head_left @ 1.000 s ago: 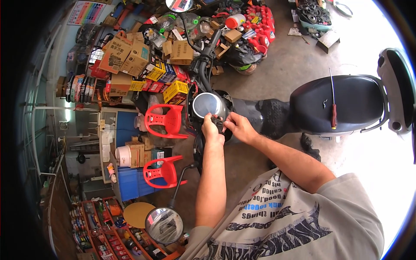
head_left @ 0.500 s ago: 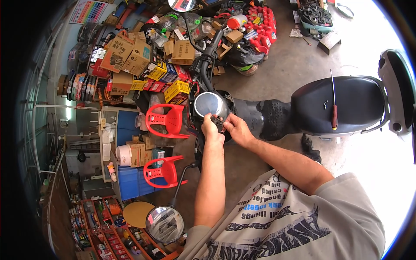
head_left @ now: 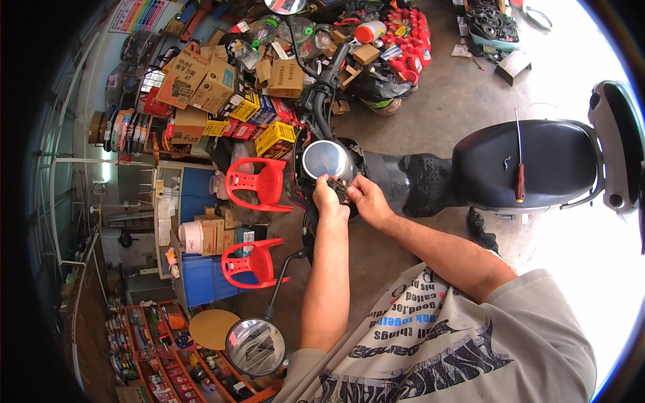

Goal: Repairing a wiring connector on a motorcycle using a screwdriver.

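My left hand (head_left: pixel 328 199) and my right hand (head_left: pixel 368 201) meet beside a round silver-topped container (head_left: pixel 324 160) at the front of a black scooter (head_left: pixel 413 176). Between them is a small dark part (head_left: pixel 340 191), pinched by the fingers of both hands; it is too small and too covered to name. A long screwdriver (head_left: pixel 520 183) with a red handle lies across the scooter's seat (head_left: pixel 480 156). Next to it on the seat rests a small metal piece (head_left: pixel 506 163).
The handlebar (head_left: pixel 325 91) and a round mirror (head_left: pixel 256 346) stick out at either side. Red plastic chairs (head_left: pixel 262 183) stand to the left. Cardboard boxes (head_left: pixel 213 86) and red bottles (head_left: pixel 408 41) are piled at the far side. A shelf of small parts (head_left: pixel 181 366) fills the lower left.
The view has shifted very slightly. Both hands stay together at the same spot, with the small dark part turned a little between the fingers.
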The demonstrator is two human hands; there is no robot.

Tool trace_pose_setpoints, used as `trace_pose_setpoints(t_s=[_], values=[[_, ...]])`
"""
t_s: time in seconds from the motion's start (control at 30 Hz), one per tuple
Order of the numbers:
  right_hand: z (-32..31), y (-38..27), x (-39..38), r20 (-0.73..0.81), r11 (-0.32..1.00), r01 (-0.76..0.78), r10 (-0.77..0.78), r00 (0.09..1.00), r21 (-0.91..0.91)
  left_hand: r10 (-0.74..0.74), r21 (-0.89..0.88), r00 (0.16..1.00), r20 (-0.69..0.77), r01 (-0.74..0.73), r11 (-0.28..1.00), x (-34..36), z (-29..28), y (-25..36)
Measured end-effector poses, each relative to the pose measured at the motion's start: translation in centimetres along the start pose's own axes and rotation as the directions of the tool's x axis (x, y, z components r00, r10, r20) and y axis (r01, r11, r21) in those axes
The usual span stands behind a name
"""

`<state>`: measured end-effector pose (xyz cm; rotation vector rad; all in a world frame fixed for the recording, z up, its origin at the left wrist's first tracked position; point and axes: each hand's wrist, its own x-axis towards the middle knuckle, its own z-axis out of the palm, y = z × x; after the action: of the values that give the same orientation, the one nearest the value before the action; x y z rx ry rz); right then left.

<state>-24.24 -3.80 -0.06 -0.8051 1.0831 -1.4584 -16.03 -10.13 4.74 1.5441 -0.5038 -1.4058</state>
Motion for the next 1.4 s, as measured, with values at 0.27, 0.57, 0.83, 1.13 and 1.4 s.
trace_pose_setpoints(t_s=[0.27,0.57,0.83,1.13,1.4], values=[[0.0,0.6,0.2,-0.022,1.000,-0.007,0.008,1.000,0.018,0.032,0.001,0.999,-0.021,-0.032,0.999,0.5,0.1,-0.6],[0.1,-0.2,-0.1,-0.036,1.000,-0.026,0.026,0.999,-0.002,0.028,-0.026,0.998,-0.061,-0.030,0.999,1.2,0.0,-0.8],[0.1,0.2,0.0,-0.032,1.000,-0.027,0.027,0.999,0.008,0.044,-0.038,0.996,-0.075,-0.047,0.998,1.1,0.0,-0.8],[0.1,0.5,0.0,-0.031,0.999,-0.010,0.011,0.999,0.032,0.022,0.006,0.999,-0.032,-0.022,1.000,0.4,0.1,-0.4],[0.2,-0.1,-0.1,-0.024,0.998,-0.024,0.026,0.999,0.064,0.034,-0.031,0.997,-0.076,-0.036,0.999,0.8,0.2,-0.5]])
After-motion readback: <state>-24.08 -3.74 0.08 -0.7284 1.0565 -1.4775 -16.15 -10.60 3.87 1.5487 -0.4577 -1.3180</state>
